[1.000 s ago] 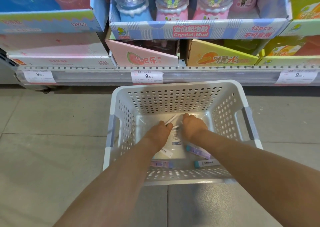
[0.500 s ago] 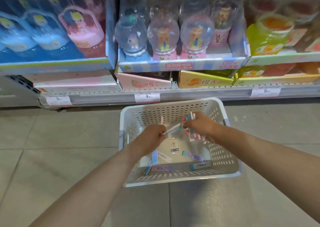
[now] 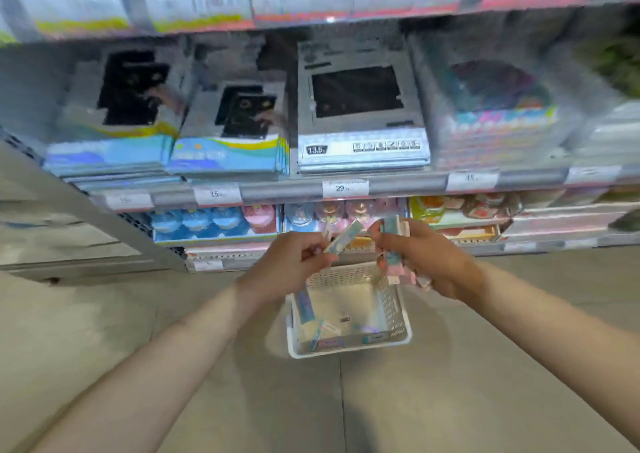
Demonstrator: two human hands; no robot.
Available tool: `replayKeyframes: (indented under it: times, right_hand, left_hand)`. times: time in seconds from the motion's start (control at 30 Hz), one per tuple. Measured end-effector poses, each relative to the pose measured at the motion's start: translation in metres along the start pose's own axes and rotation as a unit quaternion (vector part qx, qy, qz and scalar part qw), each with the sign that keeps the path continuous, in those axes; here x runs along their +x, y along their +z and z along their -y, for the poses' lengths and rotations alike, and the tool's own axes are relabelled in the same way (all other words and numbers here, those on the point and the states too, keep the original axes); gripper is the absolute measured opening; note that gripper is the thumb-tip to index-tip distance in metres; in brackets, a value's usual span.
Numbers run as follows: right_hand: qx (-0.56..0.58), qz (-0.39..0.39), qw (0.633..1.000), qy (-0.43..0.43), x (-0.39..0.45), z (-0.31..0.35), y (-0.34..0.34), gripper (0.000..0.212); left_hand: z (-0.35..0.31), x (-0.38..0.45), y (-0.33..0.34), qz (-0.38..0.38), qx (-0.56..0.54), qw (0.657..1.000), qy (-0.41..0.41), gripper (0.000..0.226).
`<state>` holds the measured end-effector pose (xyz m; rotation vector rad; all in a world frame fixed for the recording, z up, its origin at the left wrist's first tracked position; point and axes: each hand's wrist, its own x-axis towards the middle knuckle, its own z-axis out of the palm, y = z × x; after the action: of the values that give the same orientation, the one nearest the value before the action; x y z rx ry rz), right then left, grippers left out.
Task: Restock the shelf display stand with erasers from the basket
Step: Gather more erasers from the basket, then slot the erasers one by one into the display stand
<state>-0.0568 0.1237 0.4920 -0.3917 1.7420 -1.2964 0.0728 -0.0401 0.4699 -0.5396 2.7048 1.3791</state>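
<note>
**Both hands loaded above the basket**

Both hands are full: my right hand point(image 3: 420, 257) grips a bundle of pastel-sleeved stick erasers point(image 3: 394, 255), my left hand point(image 3: 287, 265) pinches one slim stick eraser point(image 3: 343, 237). More lie in the white perforated plastic basket point(image 3: 398, 314) on the floor below. Light, stiff, slippery-wrapped, I judge; best held mid-length.

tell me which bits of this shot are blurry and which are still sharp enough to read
Head view: the top shelf and the right edge smear with motion blur. The price tag reading 29 stays legible. Both hands are soft; the left hand and right hand each hold erasers, count unclear. The basket is fairly crisp. Wide-angle bending tilts the shelving.
</note>
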Motion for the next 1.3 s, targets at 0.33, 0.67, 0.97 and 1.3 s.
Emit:
replayKeyframes:
  times: [0.33, 0.67, 0.97, 1.3]
  right_hand:
    - [-0.151, -0.055, 0.97, -0.183, -0.166, 0.269, -0.008, 0.012]
    - [-0.251, 0.004, 0.926, -0.281, -0.281, 0.44, -0.028, 0.01]
    - [-0.026, -0.016, 0.944, -0.328, -0.297, 0.487, -0.06, 0.014]
    - [0.044, 0.024, 0.943, -0.328, -0.27, 0.528, -0.114, 0.005]
  left_hand:
    - [-0.251, -0.076, -0.192, 0.019, 0.049, 0.996, 0.078, 0.013]
    - [-0.438, -0.135, -0.318, 0.052, 0.126, 0.98, 0.147, 0.021]
    - [-0.511, -0.125, -0.335, -0.08, -0.043, 0.977, 0.191, 0.011]
    - [-0.577, -0.058, -0.32, -0.224, -0.191, 0.924, 0.242, 0.016]
